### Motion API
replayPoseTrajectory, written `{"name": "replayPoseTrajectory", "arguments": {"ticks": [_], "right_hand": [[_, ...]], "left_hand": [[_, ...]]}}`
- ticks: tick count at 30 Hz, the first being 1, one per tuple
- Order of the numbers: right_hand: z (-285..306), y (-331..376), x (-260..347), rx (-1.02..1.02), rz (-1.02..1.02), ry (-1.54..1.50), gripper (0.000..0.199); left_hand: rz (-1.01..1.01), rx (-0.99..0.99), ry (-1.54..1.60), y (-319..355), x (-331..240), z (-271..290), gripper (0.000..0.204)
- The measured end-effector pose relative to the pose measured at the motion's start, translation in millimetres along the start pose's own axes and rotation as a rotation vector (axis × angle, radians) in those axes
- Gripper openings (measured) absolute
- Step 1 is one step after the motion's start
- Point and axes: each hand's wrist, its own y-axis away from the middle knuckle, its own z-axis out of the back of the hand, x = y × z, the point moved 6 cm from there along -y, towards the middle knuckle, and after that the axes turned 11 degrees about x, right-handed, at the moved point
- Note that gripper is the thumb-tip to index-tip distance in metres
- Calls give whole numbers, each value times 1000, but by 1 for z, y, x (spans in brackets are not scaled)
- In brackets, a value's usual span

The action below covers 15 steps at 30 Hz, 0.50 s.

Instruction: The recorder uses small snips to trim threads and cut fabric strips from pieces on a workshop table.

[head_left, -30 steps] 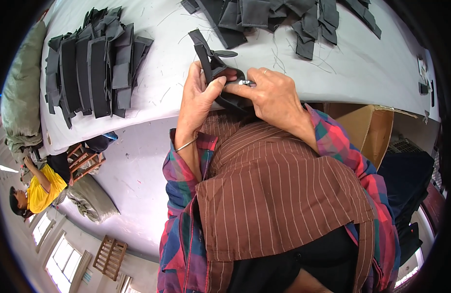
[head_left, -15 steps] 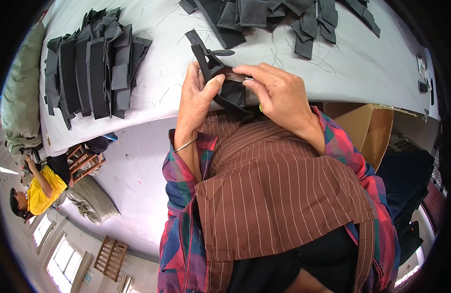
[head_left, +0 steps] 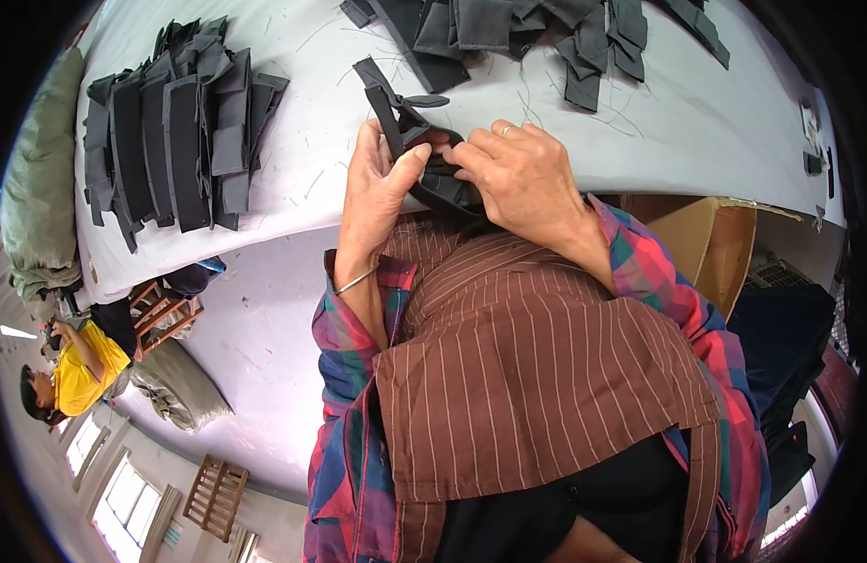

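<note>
A black fabric piece with folded strips is held over the table's near edge, in front of my apron. My left hand is closed on its left side, thumb on top, with a strip sticking up past the fingers. The bent fingers of my right hand press together against the fabric's right side, at an opening between its layers. Whether those fingertips hold anything besides the fabric is hidden. A dark lower part of the piece hangs down near the apron.
On the white table, a stack of black fabric strips lies at left. More black pieces and loose threads lie at the far side. Below the right edge stands a cardboard box. A person in yellow sits at far left.
My right hand has moved slightly left and its fingers have curled in against the fabric, covering more of it. My left hand stays in place with its grip.
</note>
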Motion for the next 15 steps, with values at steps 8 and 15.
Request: {"name": "replayPoseTrajectory", "arguments": {"ticks": [8,15], "right_hand": [[0,0,0,8,46,6,14],[-3,0,2,-6,19,26,17]], "left_hand": [[7,-8,-7,1,-1,0,36],[14,2,-2,1,0,1,35]]}}
